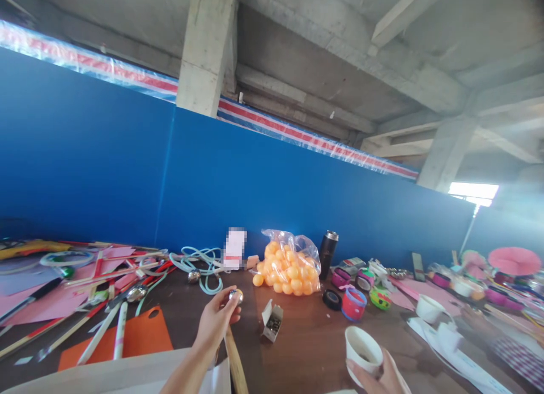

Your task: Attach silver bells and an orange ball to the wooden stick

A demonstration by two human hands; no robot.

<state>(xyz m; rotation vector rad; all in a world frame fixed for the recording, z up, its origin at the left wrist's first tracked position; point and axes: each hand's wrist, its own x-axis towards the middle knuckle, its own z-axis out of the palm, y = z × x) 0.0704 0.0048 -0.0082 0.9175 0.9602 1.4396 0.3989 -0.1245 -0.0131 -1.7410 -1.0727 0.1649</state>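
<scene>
My left hand (219, 314) is closed, with a small shiny silver ball (236, 296) pinched between thumb and fingertips. Just under that hand, a wooden handle (236, 363) runs toward the table's front edge, its upper end hidden by the hand. At the lower right, my right hand (382, 376) wraps around a white paper cup (363, 348), which is tilted a little with its mouth toward me. Between the two hands stands a small open box (272, 323) full of small dark metallic pieces. A clear bag of orange balls (291, 266) sits behind the box.
Left lie an orange sheet (144, 334), a pale blue cord (195, 263) and scattered sticks and papers. A black bottle (328, 252), black tape roll (332, 299) and red-blue drum-like piece (353, 303) stand right of the bag. Another person's checkered sleeve (516, 354) shows far right.
</scene>
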